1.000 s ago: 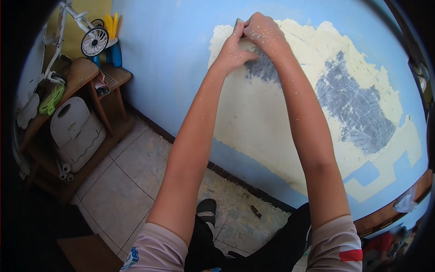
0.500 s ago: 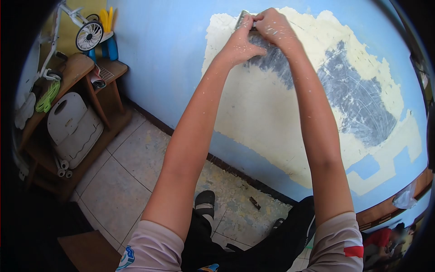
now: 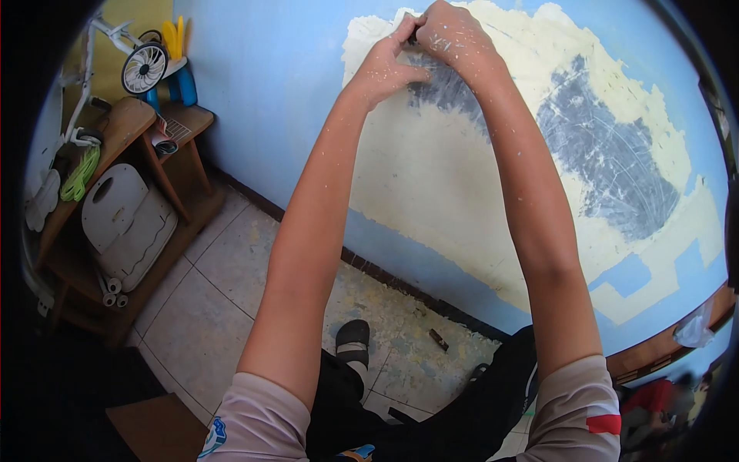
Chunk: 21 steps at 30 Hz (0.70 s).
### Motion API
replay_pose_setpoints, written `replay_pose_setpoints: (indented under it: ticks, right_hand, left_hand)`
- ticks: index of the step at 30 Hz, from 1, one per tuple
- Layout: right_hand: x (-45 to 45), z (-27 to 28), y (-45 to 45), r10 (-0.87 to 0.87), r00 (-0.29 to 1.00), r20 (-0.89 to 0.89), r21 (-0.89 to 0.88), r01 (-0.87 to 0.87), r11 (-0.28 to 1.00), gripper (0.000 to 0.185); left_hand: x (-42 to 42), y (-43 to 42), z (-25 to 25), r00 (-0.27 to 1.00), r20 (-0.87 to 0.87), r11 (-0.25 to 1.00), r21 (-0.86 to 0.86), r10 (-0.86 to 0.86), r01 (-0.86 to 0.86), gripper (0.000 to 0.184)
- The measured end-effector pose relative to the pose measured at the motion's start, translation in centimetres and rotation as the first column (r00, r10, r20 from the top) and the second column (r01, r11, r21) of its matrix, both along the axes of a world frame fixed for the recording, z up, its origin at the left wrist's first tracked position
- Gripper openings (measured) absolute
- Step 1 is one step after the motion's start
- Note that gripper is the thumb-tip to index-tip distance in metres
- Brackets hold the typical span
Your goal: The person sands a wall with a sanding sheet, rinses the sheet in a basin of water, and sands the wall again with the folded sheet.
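Both my arms reach up to the blue wall [image 3: 262, 100], where a large cream patch [image 3: 431, 177] shows bare grey areas [image 3: 608, 154]. My right hand [image 3: 454, 38], dotted with pale flakes, is wrapped round a small dark tool [image 3: 413, 35] at the patch's upper edge; most of the tool is hidden. Beside it, on the left, my left hand [image 3: 385, 69] has its fingertips against the same tool, with the thumb stretched out below over the patch. A grey area lies just under both hands.
A wooden shelf [image 3: 127, 127] on the left bears a small fan [image 3: 145, 68] and green cord [image 3: 80, 175]. Pale flakes and a dark piece [image 3: 438, 339] lie on the tiled floor [image 3: 204, 323]. A person in red [image 3: 650, 396] is at the lower right.
Both hands, still together at the tool, moved slightly up and right from a second ago to half a second ago, then back left. The tool's flat edge, visible half a second ago, is now mostly hidden.
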State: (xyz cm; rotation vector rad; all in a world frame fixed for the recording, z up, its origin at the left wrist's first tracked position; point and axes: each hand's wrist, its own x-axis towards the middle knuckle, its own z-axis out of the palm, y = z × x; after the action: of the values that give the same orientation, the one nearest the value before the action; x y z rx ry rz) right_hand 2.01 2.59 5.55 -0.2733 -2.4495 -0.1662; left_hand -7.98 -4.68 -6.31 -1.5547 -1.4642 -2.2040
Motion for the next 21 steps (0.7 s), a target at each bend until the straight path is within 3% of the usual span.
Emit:
replay_pose_setpoints:
  ticks: [2, 3, 6, 8, 12, 15, 17, 19, 21]
  right_hand:
    - [-0.8, -0.7, 0.3, 0.032, 0.999, -0.032, 0.027, -0.031, 0.999, 0.03]
    - [-1.6, -1.6, 0.4, 0.06, 0.995, -0.078, -0.019, -0.062, 0.998, 0.03]
    - [-2.7, -2.5, -0.2, 0.041, 0.988, -0.151, -0.093, -0.055, 0.994, 0.03]
    - [-0.1, -1.0, -2.9, -0.009, 1.0, 0.002, 0.009, 0.009, 1.0, 0.024]
    - [-1.0, -1.5, -2.7, -0.022, 0.999, -0.034, -0.036, 0.021, 0.999, 0.025]
    - [-1.4, -1.1, -2.3, -0.042, 0.998, 0.047, 0.019, 0.042, 0.999, 0.026]
    - [-0.8, -2.1, -2.0, -0.015, 1.0, 0.012, -0.007, 0.015, 1.0, 0.026]
    - [-0.9, -3.0, -1.3, 0.028, 0.996, -0.081, -0.01, -0.029, 1.0, 0.031]
    - [-0.1, -4.3, 0.2, 0.059, 0.996, -0.06, -0.043, -0.062, 0.997, 0.033]
  left_hand:
    - [0.6, -0.2, 0.4, 0.987, -0.099, 0.987, -0.085, 0.126, -0.135, 0.101]
    - [0.8, -0.1, 0.3, 0.971, -0.095, 0.975, -0.014, 0.221, -0.223, 0.101]
    - [-0.1, -1.6, 0.4, 0.995, -0.022, 0.995, -0.038, 0.093, -0.094, 0.104]
    - [-0.4, -1.1, 0.0, 0.995, -0.036, 0.993, -0.065, 0.097, -0.099, 0.107]
    - [-1.1, -0.6, 0.2, 0.992, -0.02, 0.985, -0.124, 0.122, -0.123, 0.117]
    - [-2.0, -0.8, -0.3, 0.996, 0.085, 0.994, -0.106, -0.018, 0.027, 0.114]
    - [-2.3, -0.4, -0.3, 0.996, -0.045, 0.997, -0.035, 0.074, -0.075, 0.112]
    - [-2.0, -0.2, -0.6, 0.993, -0.064, 0.995, 0.002, 0.1, -0.1, 0.111]
    - [-1.6, -0.2, -1.0, 0.991, -0.078, 0.993, 0.026, 0.113, -0.111, 0.109]
